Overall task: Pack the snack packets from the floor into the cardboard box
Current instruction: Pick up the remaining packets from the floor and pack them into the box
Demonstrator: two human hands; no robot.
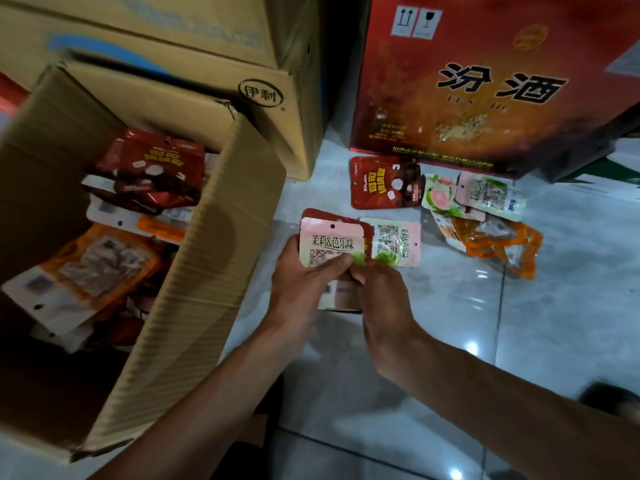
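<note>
My left hand (301,285) grips a small stack of packets, a pink one (329,242) on top with a red one behind it. My right hand (384,303) pinches the stack's lower right corner. Another pink packet (398,237) lies on the floor just right of the stack. Farther back lie a red packet (384,181), two pink and green packets (485,194) and an orange packet (498,244). The open cardboard box (214,258) stands at the left, holding several red, orange and white packets (152,168).
A closed brown carton (194,81) stands behind the open box. A large red carton (485,81) stands at the back right, right behind the loose packets. The floor is glossy white tile (485,323). A dark shoe (609,400) shows at the right edge.
</note>
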